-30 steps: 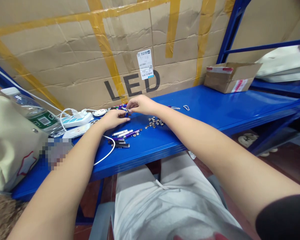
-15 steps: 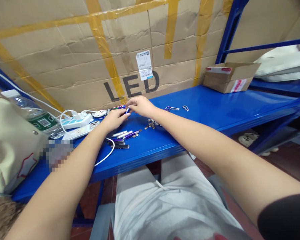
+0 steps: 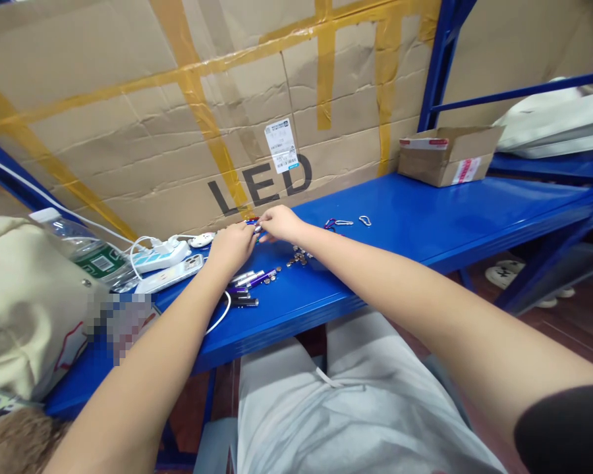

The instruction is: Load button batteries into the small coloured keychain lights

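At the frame's centre, the left hand [image 3: 233,248] and right hand [image 3: 281,224] meet, fingers curled in at one small silvery piece [image 3: 257,229]; I cannot tell which grips it. Just below lie at least five pen-like tubes [image 3: 244,303]; right of them, small discs [image 3: 301,259], partly hidden, uncountable. Upper right: one carton [image 3: 445,161].

One left hand [image 3: 230,247], one right hand [image 3: 282,224], one bench [image 3: 415,224], one bottle [image 3: 99,261] and one power strip [image 3: 163,255] at left, one small carton [image 3: 425,162] far right, slim tubes [image 3: 263,277] and small discs [image 3: 300,259] too crowded to count
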